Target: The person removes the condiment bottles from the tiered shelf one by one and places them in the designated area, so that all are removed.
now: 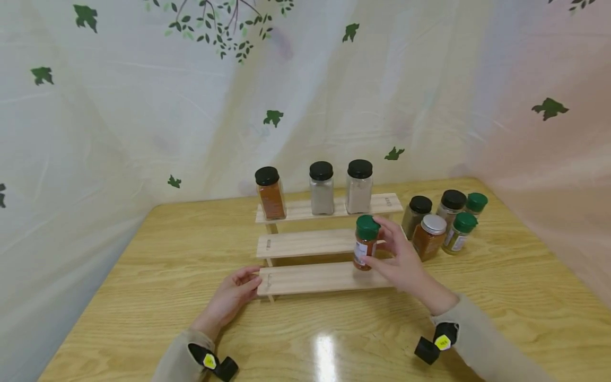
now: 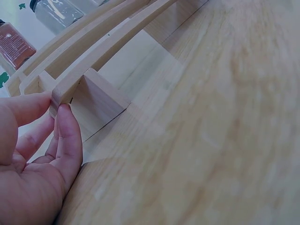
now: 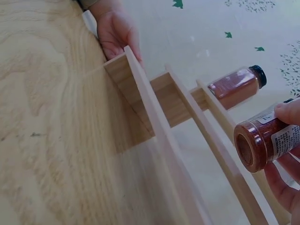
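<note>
A three-step wooden rack [image 1: 305, 278] stands on the table. My left hand [image 1: 232, 293] pinches the left end of its lowest step; in the left wrist view thumb and fingers [image 2: 69, 136] close on that corner. My right hand [image 1: 401, 260] grips a spice jar [image 1: 365, 245] with a green lid, a white label and red-brown contents, upright over the right part of the lower steps. The right wrist view shows the jar's round base [image 3: 246, 147] above the steps. On the top step stand an orange-brown jar [image 1: 271, 196] and two pale jars [image 1: 322, 191], all black-lidded.
Right of the rack several more jars cluster on the table [image 1: 143, 297]: a silver-lidded one [image 1: 428, 239], black-lidded ones [image 1: 417, 215] and green-lidded ones [image 1: 459, 234]. A pale cloth [image 1: 215, 132] with leaf prints hangs behind the table.
</note>
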The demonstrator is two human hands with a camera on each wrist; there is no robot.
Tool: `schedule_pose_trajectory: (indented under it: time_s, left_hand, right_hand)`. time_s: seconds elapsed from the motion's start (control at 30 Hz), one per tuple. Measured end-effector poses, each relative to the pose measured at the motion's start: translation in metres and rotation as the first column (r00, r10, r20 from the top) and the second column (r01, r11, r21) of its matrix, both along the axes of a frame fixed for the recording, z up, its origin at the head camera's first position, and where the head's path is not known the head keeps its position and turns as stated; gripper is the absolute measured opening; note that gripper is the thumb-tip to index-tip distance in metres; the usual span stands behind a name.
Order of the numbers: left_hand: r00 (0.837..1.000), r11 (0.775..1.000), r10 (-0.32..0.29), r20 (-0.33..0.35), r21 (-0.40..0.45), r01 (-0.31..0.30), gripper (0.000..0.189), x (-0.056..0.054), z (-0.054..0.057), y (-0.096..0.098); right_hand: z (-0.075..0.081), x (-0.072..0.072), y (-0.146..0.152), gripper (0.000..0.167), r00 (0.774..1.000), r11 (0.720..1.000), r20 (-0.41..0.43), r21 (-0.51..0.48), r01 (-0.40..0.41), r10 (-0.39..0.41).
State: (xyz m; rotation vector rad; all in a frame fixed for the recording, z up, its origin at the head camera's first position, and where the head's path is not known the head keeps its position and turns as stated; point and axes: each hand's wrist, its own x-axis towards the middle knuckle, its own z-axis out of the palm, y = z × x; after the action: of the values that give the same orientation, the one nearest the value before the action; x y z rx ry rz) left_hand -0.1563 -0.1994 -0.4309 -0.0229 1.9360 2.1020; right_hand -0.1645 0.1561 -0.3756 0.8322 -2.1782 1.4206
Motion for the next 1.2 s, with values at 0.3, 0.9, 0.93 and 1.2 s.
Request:
schedule_pose_trajectory:
  time_s: [0.3, 0.9, 0.93, 1.2]
  left_hand:
    - [1.0, 1.0, -0.018, -0.008, 0.019, 0.019, 0.029, 0.0, -0.001, 0.0]
    - [1.0, 1.0, -0.003, -0.011, 0.018, 0.004, 0.034, -0.001, 0.004, 0.001]
    - [1.0, 1.0, -0.006, -0.009, 0.017, 0.006, 0.034, -0.001, 0.004, 0.0]
    - [1.0, 1.0, -0.008, -0.002, 0.02, 0.008, 0.026, 0.001, 0.002, 0.0]
  right_hand:
    - [-0.003, 0.01, 0.019, 0.078, 0.996, 0.997, 0.039, 0.023, 0.076, -0.077]
    - [-0.001, 0.014, 0.081, 0.089, 0.982, 0.985, -0.078, 0.006, 0.171, -0.17]
    - [0.001, 0.014, 0.085, 0.088, 0.981, 0.984, -0.084, 0.004, 0.178, -0.177]
    - [0.004, 0.014, 0.117, 0.085, 0.964, 0.967, -0.089, -0.048, 0.248, -0.252]
